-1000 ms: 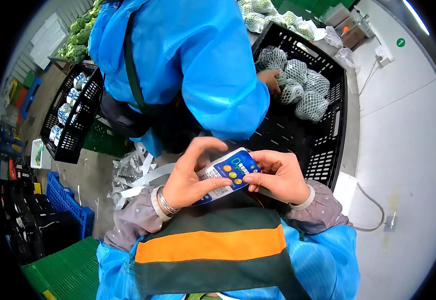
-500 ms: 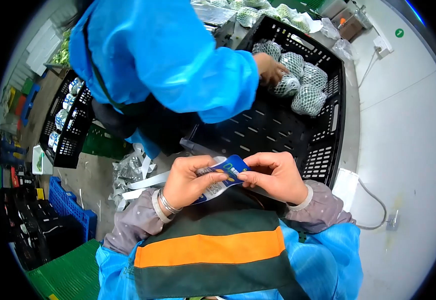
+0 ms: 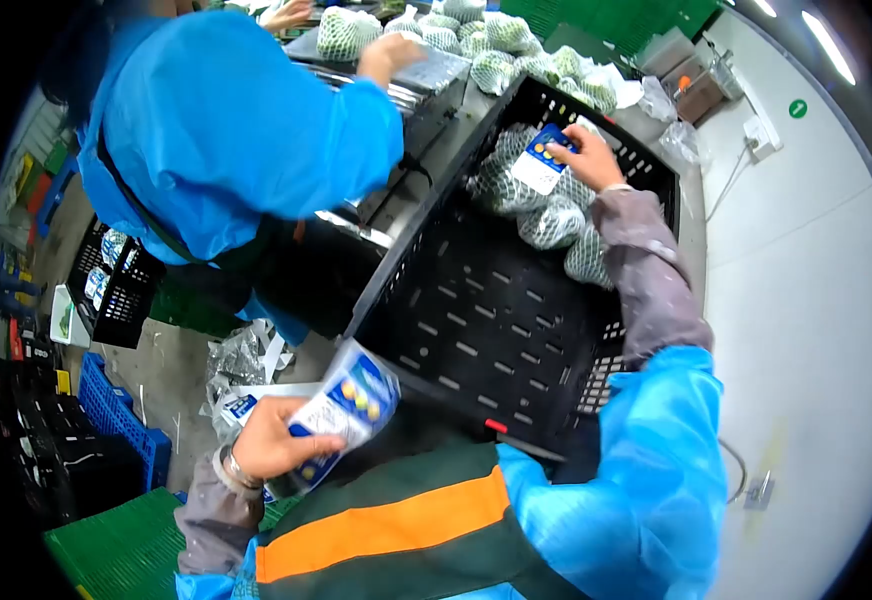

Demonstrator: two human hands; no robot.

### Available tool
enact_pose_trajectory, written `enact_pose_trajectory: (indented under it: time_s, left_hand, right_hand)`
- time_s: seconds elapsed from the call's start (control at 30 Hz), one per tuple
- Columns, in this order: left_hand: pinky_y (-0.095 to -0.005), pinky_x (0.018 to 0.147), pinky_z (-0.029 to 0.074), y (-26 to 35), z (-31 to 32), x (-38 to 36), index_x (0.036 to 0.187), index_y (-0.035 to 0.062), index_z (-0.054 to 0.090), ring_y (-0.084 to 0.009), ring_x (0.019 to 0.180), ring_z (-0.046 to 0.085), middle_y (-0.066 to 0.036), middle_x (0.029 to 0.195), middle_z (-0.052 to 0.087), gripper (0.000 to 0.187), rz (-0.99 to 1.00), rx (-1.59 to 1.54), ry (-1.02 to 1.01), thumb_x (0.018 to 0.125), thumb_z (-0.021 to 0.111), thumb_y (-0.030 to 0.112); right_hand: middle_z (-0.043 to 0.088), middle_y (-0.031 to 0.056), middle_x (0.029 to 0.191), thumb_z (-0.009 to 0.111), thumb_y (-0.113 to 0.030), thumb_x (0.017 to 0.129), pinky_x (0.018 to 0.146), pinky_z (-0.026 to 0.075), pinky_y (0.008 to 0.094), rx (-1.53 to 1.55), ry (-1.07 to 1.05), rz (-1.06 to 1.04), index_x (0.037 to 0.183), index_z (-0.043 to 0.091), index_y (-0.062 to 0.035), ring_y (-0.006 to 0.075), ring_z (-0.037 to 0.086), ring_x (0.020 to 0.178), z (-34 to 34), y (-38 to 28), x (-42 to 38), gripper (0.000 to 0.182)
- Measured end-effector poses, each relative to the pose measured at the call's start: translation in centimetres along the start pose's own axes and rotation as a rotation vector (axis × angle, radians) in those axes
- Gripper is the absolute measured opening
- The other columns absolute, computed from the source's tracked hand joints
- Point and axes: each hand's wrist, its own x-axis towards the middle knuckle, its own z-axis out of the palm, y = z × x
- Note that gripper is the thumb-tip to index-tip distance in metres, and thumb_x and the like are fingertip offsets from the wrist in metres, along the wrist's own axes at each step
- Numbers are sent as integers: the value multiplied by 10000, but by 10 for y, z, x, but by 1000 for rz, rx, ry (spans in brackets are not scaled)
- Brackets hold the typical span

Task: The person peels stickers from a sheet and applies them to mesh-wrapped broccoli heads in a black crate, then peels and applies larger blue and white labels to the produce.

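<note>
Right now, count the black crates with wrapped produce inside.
2: the large crate in front, beneath the right hand, and the far-left crate. Others may be hidden.

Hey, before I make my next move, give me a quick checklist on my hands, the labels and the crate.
1. Label in right hand: ok. The right hand grips a blue-and-white label.
2. Printed side showing: ok. Its print faces the camera.
3. Label at the produce: ok. It is over the netted produce in the black crate.
4. Label stuck down: cannot tell. Contact with the netting isn't clear.
5. Left hand free: not ok. The left hand holds more label material.
6. Co-worker's hand out of the crate: ok. The co-worker's hand is outside it, to the left.
</note>
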Motion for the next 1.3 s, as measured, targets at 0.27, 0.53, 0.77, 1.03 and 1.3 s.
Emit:
enact_pose_trajectory:
  time_s: [0.27, 0.53, 0.77, 1.03, 1.3]
  left_hand:
    - [-262, 620, 479, -3, 7, -19, 857, -12, 663, -140, 653, 618, -90, 722, 649, 240, -44, 88, 23, 708, 770, 143]
    - [-280, 817, 435, 26, 30, 23, 1073, -33, 538, -189, 918, 571, -121, 990, 574, 299, 444, -39, 256, 782, 590, 3]
    - [-231, 683, 472, 29, 47, 41, 1019, -35, 613, -105, 760, 590, -71, 857, 633, 275, 414, -199, 197, 776, 691, 68]
    - [-220, 479, 455, 6, 37, 31, 815, -14, 683, -91, 534, 608, -78, 645, 658, 222, 202, 95, 8, 754, 741, 191]
    - [-268, 621, 505, 28, -66, -44, 999, -7, 633, -130, 692, 616, -63, 880, 648, 226, 474, 34, 1023, 807, 651, 112]
  right_hand:
    - [557, 146, 1065, 705, -325, 727, 828, 457, 429, -396, -85, 33, 1114, 583, -208, 340, 558, 988, 62, 35, 5, 422]
    - [629, 53, 922, 681, -142, 787, 756, 473, 282, 402, -228, -62, 1065, 588, -36, 154, 592, 857, 54, -116, -68, 312]
    - [666, 77, 876, 632, -64, 840, 671, 509, 220, 946, -830, 325, 1074, 624, 21, 102, 625, 751, 65, -227, -178, 249]
    - [630, 87, 736, 593, -77, 845, 496, 506, 258, 604, -307, 307, 938, 604, 29, 147, 633, 578, 31, -125, -141, 141]
    - [602, 66, 725, 706, -284, 747, 479, 469, 291, -198, -153, 349, 928, 602, -35, 161, 573, 569, -16, 98, -54, 325]
